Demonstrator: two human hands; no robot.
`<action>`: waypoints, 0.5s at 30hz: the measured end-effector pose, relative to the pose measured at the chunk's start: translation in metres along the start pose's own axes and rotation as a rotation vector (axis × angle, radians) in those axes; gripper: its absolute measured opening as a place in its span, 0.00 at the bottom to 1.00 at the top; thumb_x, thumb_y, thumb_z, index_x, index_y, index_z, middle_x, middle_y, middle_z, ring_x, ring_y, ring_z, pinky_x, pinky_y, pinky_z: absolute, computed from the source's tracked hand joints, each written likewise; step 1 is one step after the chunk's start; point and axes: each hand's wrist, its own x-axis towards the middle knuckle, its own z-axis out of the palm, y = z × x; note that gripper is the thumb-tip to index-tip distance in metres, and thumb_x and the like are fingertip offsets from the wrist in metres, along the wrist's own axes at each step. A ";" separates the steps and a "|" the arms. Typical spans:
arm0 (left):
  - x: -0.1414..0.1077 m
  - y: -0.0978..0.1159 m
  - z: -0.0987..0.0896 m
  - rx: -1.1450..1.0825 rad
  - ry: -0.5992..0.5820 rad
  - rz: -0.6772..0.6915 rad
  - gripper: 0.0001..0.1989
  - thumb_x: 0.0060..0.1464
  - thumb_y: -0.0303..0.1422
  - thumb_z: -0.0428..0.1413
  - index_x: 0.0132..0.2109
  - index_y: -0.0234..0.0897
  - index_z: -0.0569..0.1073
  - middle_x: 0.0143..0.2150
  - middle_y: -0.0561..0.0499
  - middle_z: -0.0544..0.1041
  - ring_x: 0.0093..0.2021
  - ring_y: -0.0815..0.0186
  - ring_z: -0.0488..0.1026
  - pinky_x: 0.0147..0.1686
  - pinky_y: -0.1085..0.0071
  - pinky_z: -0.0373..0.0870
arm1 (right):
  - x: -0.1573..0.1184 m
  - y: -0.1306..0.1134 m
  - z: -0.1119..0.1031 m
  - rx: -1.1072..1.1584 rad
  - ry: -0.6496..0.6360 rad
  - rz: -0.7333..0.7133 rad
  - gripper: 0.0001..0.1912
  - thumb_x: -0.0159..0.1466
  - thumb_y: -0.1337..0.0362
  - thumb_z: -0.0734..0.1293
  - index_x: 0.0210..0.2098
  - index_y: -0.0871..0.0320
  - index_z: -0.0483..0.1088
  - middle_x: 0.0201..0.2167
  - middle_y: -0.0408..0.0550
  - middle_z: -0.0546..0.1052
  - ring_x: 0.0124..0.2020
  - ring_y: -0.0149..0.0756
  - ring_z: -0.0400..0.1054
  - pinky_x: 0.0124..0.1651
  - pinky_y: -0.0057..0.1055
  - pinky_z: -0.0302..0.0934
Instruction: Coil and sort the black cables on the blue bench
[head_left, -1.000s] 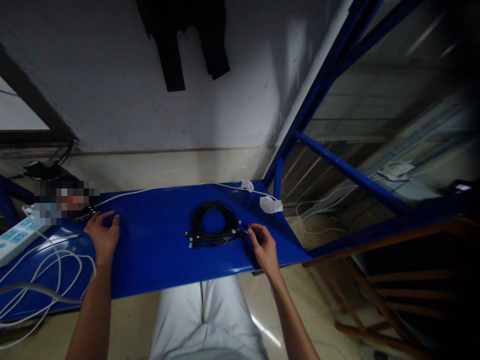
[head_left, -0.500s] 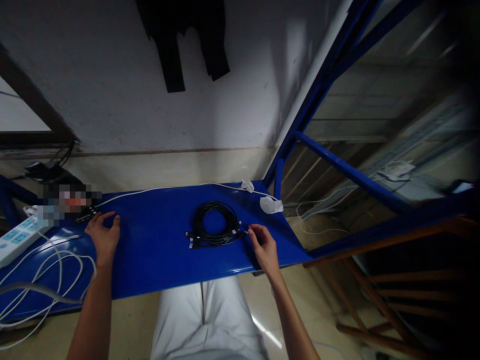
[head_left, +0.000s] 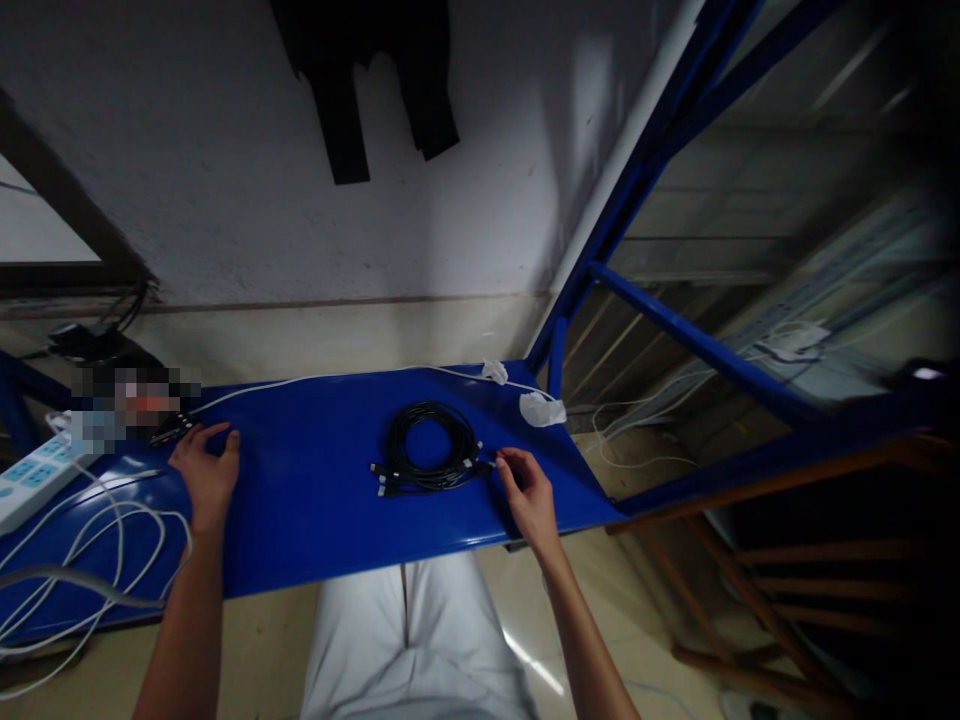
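Note:
A coiled bundle of black cables (head_left: pixel 397 440) lies on the blue table (head_left: pixel 300 500), with several metal-tipped plugs sticking out on its left and right sides. At its right edge my right hand (head_left: pixel 529 490) has thumb and forefinger pinched together at a cable's plug end. Over on the left, my left hand (head_left: pixel 206 470) rests on the table holding nothing, its thumb and fingers apart. Its fingertips are near a small black item (head_left: pixel 172 428), part of which is blurred out.
A white power strip (head_left: pixel 34 480) and loose loops of white cable (head_left: pixel 120 515) lie at the left. Along the back edge runs a white cord, near crumpled white pieces (head_left: pixel 541 409). A blue frame (head_left: pixel 667 320) and a wooden chair (head_left: pixel 727 610) stand to the right.

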 end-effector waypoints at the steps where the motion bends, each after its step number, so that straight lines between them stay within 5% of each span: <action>1: 0.000 0.000 0.000 0.002 0.003 0.002 0.19 0.63 0.44 0.56 0.52 0.37 0.79 0.63 0.36 0.75 0.70 0.44 0.66 0.73 0.44 0.52 | 0.000 0.001 0.000 0.001 -0.002 -0.001 0.21 0.69 0.44 0.73 0.50 0.53 0.78 0.50 0.56 0.84 0.52 0.53 0.80 0.61 0.52 0.71; 7: 0.001 0.003 -0.001 0.046 -0.012 0.009 0.19 0.65 0.43 0.56 0.54 0.34 0.79 0.68 0.32 0.71 0.74 0.43 0.62 0.74 0.42 0.50 | -0.001 0.003 0.000 0.013 -0.012 0.008 0.22 0.70 0.44 0.72 0.51 0.54 0.77 0.50 0.56 0.84 0.53 0.53 0.79 0.62 0.52 0.71; 15: 0.017 0.017 -0.019 0.088 -0.053 0.030 0.18 0.68 0.37 0.57 0.57 0.29 0.74 0.80 0.30 0.46 0.78 0.32 0.44 0.71 0.27 0.41 | -0.001 0.000 -0.001 0.014 -0.015 0.007 0.21 0.70 0.45 0.72 0.52 0.54 0.77 0.51 0.56 0.84 0.53 0.53 0.79 0.61 0.53 0.71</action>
